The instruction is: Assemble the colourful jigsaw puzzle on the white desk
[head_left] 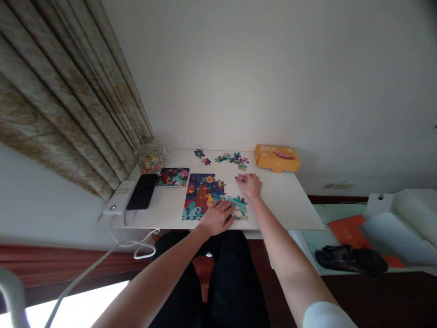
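A partly assembled jigsaw puzzle [200,196] with a brown bear and plants lies flat near the table's front edge. My left hand [216,218] rests on its lower part, palm down with fingers stretched out, and covers some of it. Beyond the puzzle's upper right, my right hand [251,186] is closed on a pink puzzle piece [240,177]; the fingers partly hide it. Loose puzzle pieces [234,158] are scattered farther back, with a smaller group of dark and purple pieces [200,154] to their left. A reference picture card [173,176] lies left of the puzzle.
On the left of the white table [290,209] are a black phone [142,191], a white power bank [119,198] with a cable and a clear bag of colourful pieces [153,157]. An orange box [277,158] stands at the back right. A shelf with dark items [351,259] is lower right.
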Demonstrator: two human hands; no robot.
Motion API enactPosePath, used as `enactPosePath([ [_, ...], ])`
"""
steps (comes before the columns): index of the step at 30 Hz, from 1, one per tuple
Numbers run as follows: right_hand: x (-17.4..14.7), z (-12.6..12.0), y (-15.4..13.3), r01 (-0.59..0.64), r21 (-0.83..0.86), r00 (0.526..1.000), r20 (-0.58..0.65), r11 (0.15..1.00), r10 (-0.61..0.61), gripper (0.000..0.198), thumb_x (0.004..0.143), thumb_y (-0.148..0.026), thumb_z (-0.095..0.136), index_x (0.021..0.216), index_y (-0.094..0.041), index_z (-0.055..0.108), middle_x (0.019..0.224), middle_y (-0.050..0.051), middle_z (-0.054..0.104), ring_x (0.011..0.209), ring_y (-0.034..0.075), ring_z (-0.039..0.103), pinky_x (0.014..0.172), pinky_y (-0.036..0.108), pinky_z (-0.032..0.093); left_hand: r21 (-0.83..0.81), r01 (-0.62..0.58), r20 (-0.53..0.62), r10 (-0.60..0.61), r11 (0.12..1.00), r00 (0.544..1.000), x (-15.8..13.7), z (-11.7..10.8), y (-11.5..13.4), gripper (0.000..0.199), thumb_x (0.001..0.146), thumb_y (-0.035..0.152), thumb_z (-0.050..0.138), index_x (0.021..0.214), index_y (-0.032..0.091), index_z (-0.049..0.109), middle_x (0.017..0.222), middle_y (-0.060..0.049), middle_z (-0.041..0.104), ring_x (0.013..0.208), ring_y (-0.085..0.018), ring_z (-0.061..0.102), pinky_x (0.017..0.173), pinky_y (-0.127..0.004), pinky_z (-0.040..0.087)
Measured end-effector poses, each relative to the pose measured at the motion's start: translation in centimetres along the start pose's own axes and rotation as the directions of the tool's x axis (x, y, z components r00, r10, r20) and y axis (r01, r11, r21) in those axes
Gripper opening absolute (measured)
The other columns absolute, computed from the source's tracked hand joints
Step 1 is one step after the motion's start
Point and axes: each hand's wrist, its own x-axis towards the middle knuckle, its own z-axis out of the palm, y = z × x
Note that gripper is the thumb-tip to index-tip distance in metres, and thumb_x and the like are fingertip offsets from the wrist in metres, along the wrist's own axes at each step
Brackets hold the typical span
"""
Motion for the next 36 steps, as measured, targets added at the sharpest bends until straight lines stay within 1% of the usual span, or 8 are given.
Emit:
enactPosePath([
  [4,0.0,0.1,1.3,0.049,0.076,0.998,0.041,0.996,-0.052,0.022,0.082,-0.039,0.074,0.097,-0.024,0.075,0.109,0.009,0.071,0.105,0.028,0.061,0.095,0.042,0.044,-0.015,-0.003,-0.008,0.003,1.000,1.000,0.0,0.0,-0.1,0.036,0.103,0.036,0.050,0.134,0.024,0.065,0.138,-0.009,0.066,0.132,-0.026,0.059,0.117,-0.048,0.039],
  [9,0.0,0.2,2.2,0.078,0.148,0.994,0.059,0.986,-0.087,0.040,0.076,-0.031,0.073,0.116,-0.026,0.068,0.104,0.003,0.073,0.097,0.024,0.063,0.097,0.042,0.046,-0.010,-0.013,-0.005,0.013,1.000,1.000,0.1,-0.2,-0.1,0.036,0.103,0.036,0.051,0.133,0.022,0.065,0.137,-0.010,0.067,0.131,-0.026,0.059,0.117,-0.047,0.040],
  [17,-0.1,0.4,2.2,0.134,0.186,0.990,-0.066,0.973,-0.124,0.046,0.079,-0.020,0.057,0.125,-0.019,0.061,0.111,0.011,0.067,0.101,0.026,0.061,0.095,0.040,0.047,-0.064,0.070,-0.092,-0.075,0.996,0.993,0.8,-0.1,-1.7,0.028,0.102,0.031,0.053,0.123,0.025,0.070,0.133,-0.008,0.069,0.125,-0.024,0.063,0.110,-0.045,0.050],
  [22,-0.7,0.3,0.9,0.054,-0.001,0.994,-0.096,0.999,-0.054,0.036,0.087,-0.018,0.053,0.122,-0.017,0.061,0.113,0.014,0.066,0.107,0.028,0.057,0.093,0.039,0.043,-0.060,0.292,-0.179,-0.298,0.955,0.938,4.7,-1.2,-6.6,0.030,0.098,0.022,0.052,0.122,0.023,0.070,0.134,-0.010,0.068,0.125,-0.024,0.063,0.111,-0.043,0.050],
  [28,-1.2,-0.3,-0.6,0.071,-0.159,0.995,-0.054,0.985,-0.081,0.028,0.094,-0.021,0.052,0.119,-0.018,0.063,0.123,0.018,0.064,0.114,0.033,0.053,0.093,0.043,0.038,0.074,0.635,-0.121,-0.625,0.769,0.771,10.4,-4.2,-15.3,0.043,0.089,0.019,0.059,0.131,0.016,0.063,0.140,-0.016,0.062,0.130,-0.030,0.059,0.113,-0.043,0.045],
  [31,-1.1,-0.1,-0.8,0.075,-0.144,0.996,-0.047,0.987,-0.082,0.030,0.097,-0.031,0.054,0.123,-0.017,0.061,0.131,0.021,0.061,0.121,0.035,0.050,0.098,0.047,0.035,0.116,0.710,-0.070,-0.707,0.695,0.704,11.8,-5.4,-19.0,0.050,0.092,0.031,0.061,0.138,0.013,0.057,0.142,-0.020,0.059,0.133,-0.032,0.056,0.112,-0.042,0.044],
  [33,-1.0,0.0,-0.8,0.067,-0.133,0.997,-0.034,0.989,-0.072,0.033,0.097,-0.034,0.054,0.125,-0.016,0.061,0.134,0.022,0.060,0.124,0.036,0.049,0.101,0.050,0.033,0.134,0.720,-0.050,-0.721,0.681,0.692,12.3,-5.9,-20.9,0.056,0.093,0.042,0.061,0.141,0.012,0.055,0.144,-0.021,0.056,0.133,-0.033,0.055,0.111,-0.043,0.043],
  [36,-0.9,0.1,-0.8,0.053,-0.136,0.998,-0.036,0.989,-0.059,0.035,0.097,-0.036,0.055,0.126,-0.016,0.061,0.135,0.022,0.060,0.125,0.037,0.049,0.105,0.051,0.031,0.162,0.657,0.007,-0.667,0.736,0.745,13.0,-5.9,-22.6,0.058,0.094,0.048,0.060,0.140,0.014,0.056,0.146,-0.020,0.054,0.134,-0.035,0.052,0.110,-0.047,0.043],
])
